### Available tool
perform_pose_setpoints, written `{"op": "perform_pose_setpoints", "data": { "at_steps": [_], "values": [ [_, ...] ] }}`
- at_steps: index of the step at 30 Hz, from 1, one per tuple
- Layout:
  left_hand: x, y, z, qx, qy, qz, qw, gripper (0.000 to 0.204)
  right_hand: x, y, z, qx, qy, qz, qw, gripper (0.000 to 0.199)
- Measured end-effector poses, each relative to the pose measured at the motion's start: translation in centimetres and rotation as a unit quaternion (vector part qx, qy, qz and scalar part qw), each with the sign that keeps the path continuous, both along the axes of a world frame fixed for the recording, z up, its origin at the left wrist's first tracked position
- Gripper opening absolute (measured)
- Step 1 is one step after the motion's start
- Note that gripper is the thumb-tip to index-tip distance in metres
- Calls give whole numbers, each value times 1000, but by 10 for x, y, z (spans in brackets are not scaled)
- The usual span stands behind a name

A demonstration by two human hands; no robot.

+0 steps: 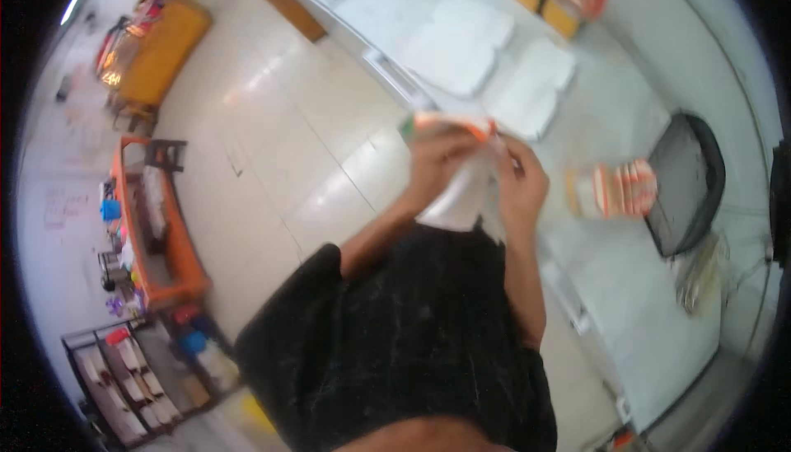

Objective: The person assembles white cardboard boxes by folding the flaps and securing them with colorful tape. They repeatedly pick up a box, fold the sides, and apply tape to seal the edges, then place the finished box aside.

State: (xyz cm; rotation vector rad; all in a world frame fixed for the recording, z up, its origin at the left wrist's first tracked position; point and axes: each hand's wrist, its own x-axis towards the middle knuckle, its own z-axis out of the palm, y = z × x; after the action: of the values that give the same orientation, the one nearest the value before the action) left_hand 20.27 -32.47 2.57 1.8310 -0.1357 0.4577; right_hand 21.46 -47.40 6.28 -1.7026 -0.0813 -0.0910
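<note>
In front of my chest, over the table's near edge, my two hands hold a thin, limp orange-and-white piece [456,203]; blur hides whether it is paper, plastic or cloth. Closed round its left part is my left hand [434,163], near a small green patch at the corner. My right hand [522,187] pinches its upper right edge, fingers bent, by a bright orange strip. The lower white part hangs between my wrists. Just beyond my hands, two flat white pieces [461,44] [534,85] with scalloped edges lie side by side on the pale table [610,287].
Right of my hands sits an orange-and-white striped stack [622,189], beside a dark-rimmed grey case [682,188] and a clear plastic bag [703,277]. Yellow and red bundles [548,3] lie at the far end. Across the tiled floor [288,139] stand an orange rack [177,279] and shelves [124,378].
</note>
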Motion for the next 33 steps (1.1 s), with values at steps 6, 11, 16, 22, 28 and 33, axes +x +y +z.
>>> {"op": "perform_pose_setpoints", "data": {
  "at_steps": [6,11,16,22,28,33],
  "values": [
    [-2,1,7,-97,75,-13,992,16,4,3,-9,8,-16,20,1000,14],
    [1,5,-6,-117,120,-34,985,16,8,3,-10,14,-11,37,999,13],
    [5,-4,5,-173,82,-43,981,17,7,6,-6,-18,-67,9,998,14],
    [11,3,-3,-131,147,-41,980,13,18,6,-9,-1,-58,31,998,14],
    [23,7,1,-161,95,-53,981,16,28,15,-11,-35,-79,14,996,15],
    [38,29,5,-88,76,-60,991,17,38,35,-2,-70,-100,-2,992,15]
  ]
}}
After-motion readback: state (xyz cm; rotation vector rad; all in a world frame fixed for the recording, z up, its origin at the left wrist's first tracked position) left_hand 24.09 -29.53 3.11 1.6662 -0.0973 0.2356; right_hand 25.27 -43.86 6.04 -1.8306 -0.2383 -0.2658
